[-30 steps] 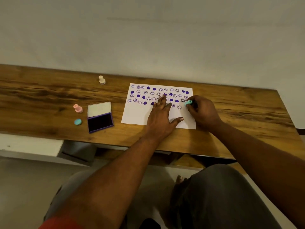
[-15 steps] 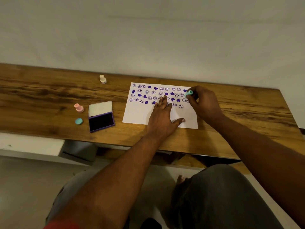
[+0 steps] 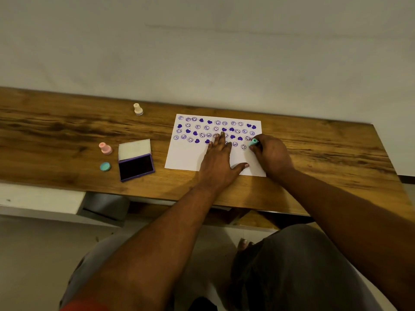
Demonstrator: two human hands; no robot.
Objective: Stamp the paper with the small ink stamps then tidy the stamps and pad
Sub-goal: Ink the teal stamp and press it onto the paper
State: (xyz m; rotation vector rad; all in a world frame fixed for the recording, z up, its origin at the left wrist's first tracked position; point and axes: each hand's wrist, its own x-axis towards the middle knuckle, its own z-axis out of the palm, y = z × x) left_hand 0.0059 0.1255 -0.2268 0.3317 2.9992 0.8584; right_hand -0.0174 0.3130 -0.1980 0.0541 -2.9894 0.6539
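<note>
Pinching the teal stamp (image 3: 254, 142), my right grip (image 3: 272, 154) holds it at the paper's (image 3: 186, 156) right edge, fingers hiding its base. My left grip (image 3: 219, 162) lies flat on the sheet, covering several prints.

Most of the teal stamp (image 3: 254, 142) is hidden within the grip of the right hand (image 3: 272, 154).

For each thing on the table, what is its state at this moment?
ink pad: open, lid folded back.
paper: flat, upper part stamped, lower part blank.
teal stamp: gripped by right hand at paper's right edge.
left hand: flat, pressing paper.
pink stamp: upright, not held.
cream stamp: upright, not held.
teal cap: off, lying flat.
</note>
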